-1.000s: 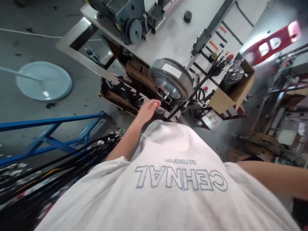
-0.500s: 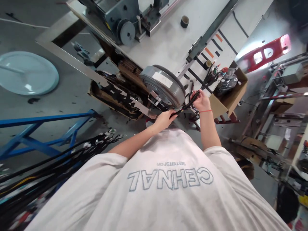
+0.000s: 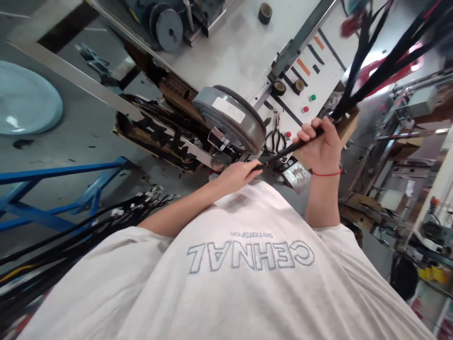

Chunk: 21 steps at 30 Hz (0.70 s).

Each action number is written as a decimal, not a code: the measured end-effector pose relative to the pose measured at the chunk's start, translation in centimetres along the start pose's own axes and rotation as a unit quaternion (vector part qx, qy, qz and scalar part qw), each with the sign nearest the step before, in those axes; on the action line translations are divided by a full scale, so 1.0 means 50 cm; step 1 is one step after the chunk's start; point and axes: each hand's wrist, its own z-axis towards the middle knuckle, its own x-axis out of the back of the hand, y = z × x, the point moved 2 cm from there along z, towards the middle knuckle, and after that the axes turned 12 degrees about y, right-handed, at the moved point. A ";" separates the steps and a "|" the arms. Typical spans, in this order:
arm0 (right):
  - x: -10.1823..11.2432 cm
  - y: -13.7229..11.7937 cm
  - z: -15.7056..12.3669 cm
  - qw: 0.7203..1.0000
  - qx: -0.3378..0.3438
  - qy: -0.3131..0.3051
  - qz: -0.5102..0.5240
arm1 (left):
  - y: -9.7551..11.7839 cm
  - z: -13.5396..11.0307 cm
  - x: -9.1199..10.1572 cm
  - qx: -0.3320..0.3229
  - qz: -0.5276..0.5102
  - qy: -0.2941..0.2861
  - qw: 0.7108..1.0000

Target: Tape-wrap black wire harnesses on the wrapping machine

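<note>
A black wire harness (image 3: 293, 148) runs slanting between my hands, its loose branches fanning out blurred toward the upper right. My right hand (image 3: 320, 144), with a red string at the wrist, is raised and wrapped around the harness below where it splits. Close to my shirt, my left hand (image 3: 242, 174) pinches the lower part of the same harness between thumb and fingers. Just beyond my left hand stands a large grey wheel (image 3: 260, 137) with a white label. Black-handled scissors (image 3: 276, 140) lie on the bench beside the wheel.
The white bench (image 3: 226, 52) carries tape rolls (image 3: 278, 88), a green button (image 3: 312, 97) and red buttons. A metal box (image 3: 297, 177) sits at its near edge. Cardboard box (image 3: 348, 126) lies behind my right hand. Left are a blue frame (image 3: 101, 172) and many hanging harnesses (image 3: 116, 215).
My right hand has risen up and to the right, lifting the harness branches off the cardboard box area into the air. My left hand keeps its pinch. The view has shifted slightly.
</note>
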 end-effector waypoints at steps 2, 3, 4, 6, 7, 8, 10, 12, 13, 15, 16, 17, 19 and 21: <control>-0.015 0.004 -0.004 0.999 0.009 0.034 -0.021 | -0.010 -0.015 0.009 -0.013 0.085 0.104 0.991; -0.019 0.008 -0.006 0.999 0.017 0.038 -0.025 | -0.016 -0.023 0.012 -0.016 0.086 0.105 0.991; -0.021 0.011 -0.007 0.999 0.024 0.032 -0.031 | -0.022 -0.030 0.013 -0.017 0.064 0.076 0.995; -0.021 0.014 -0.012 0.998 0.037 -0.006 -0.041 | -0.027 -0.044 0.014 -0.014 -0.027 -0.028 0.999; -0.021 0.013 -0.017 0.998 0.042 -0.034 -0.042 | -0.024 -0.051 0.016 -0.013 -0.076 -0.078 0.994; -0.023 0.009 -0.023 0.996 0.046 -0.066 -0.037 | -0.018 -0.058 0.020 -0.017 -0.117 -0.112 0.987; -0.032 -0.004 -0.039 0.988 0.050 -0.144 -0.018 | 0.003 -0.071 0.031 -0.037 -0.163 -0.127 0.978; -0.049 -0.019 -0.060 0.971 0.051 -0.233 0.006 | 0.029 -0.079 0.044 -0.061 -0.159 -0.094 0.981; -0.059 -0.026 -0.071 0.961 0.052 -0.271 0.015 | 0.041 -0.083 0.050 -0.067 -0.140 -0.074 0.985; -0.079 -0.034 -0.091 0.947 0.054 -0.316 0.015 | 0.062 -0.086 0.060 -0.067 -0.084 -0.038 0.993; -0.087 -0.036 -0.099 0.944 0.056 -0.326 0.008 | 0.071 -0.087 0.064 -0.066 -0.054 -0.027 0.996; -0.093 -0.037 -0.105 0.942 0.058 -0.331 -0.003 | 0.077 -0.087 0.067 -0.067 -0.028 -0.020 0.997; -0.100 -0.039 -0.114 0.944 0.061 -0.324 -0.029 | 0.087 -0.086 0.073 -0.079 0.010 -0.015 0.997; -0.098 -0.041 -0.117 0.954 0.062 -0.285 -0.065 | 0.091 -0.084 0.078 -0.092 0.033 -0.011 0.995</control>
